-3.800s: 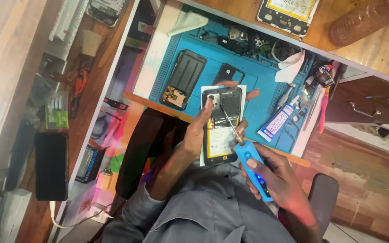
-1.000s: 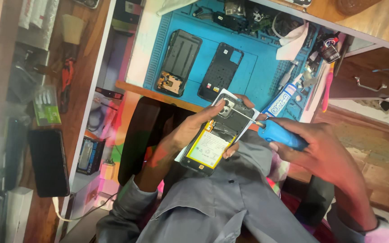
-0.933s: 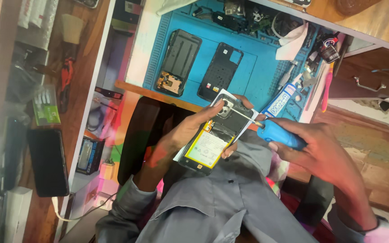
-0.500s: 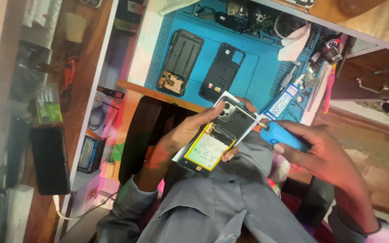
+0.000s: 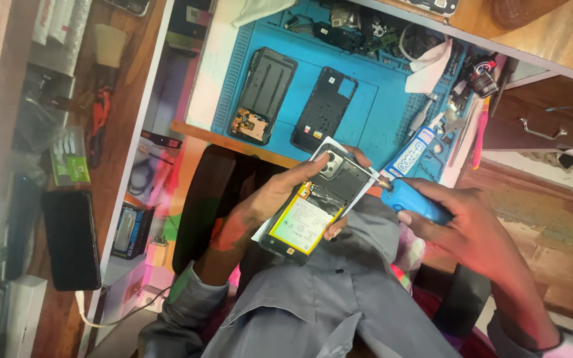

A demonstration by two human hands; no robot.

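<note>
while the opened phone (image 5: pixel 310 215) sits above the grey shirt (image 5: pixel 319 311), off the desk's near edge, the left hand (image 5: pixel 270 199) cups it from below, fingers curled around its sides, seemingly so the yellow-labelled battery faces up and stays steady. the right hand (image 5: pixel 472 229) is closed tight around a blue electric screwdriver (image 5: pixel 414 201), its tip touching the phone's top end by the camera block, angled in from the side. beyond them, on the blue work mat (image 5: pixel 373 113), lie a phone frame (image 5: pixel 264 95) and a dark back cover (image 5: pixel 324 108) side by side; a glue tube (image 5: pixel 412 151) sits near the mat's right edge, close to the tool. loose parts crowd the far edge.
</note>
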